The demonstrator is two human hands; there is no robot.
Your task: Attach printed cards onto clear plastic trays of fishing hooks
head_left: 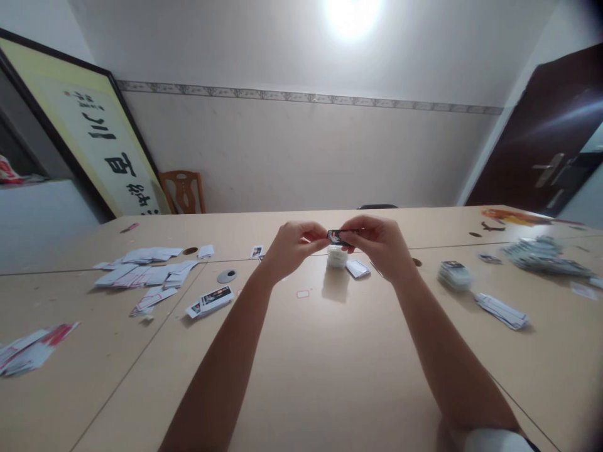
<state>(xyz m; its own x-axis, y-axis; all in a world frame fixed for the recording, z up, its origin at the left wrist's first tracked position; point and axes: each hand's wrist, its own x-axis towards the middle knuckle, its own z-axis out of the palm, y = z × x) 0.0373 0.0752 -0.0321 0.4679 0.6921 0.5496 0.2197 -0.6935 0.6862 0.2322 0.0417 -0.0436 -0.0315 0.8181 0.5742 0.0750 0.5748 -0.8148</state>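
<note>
Out over the table, both of my hands meet at a small dark printed card (336, 237). The fingertips of my left hand (299, 245) pinch its left end. My right hand (374, 242) has thumb and fingers closed on its right part, hiding some of it. Just below the card stands a small pale stack (336, 257), blurred, its contents hard to make out. Beside that lies a white folded paper piece (358, 269). Left of my left forearm rests a pile of printed cards (215, 299).
White paper slips (146, 273) spread over the left side, with more red-and-white slips (35, 348) nearer. At right are a clear-looking stack (455, 275), a bundle of white strips (502, 311) and a heap of clear packets (541, 254). Round holes and seams mark the tabletop (301, 376).
</note>
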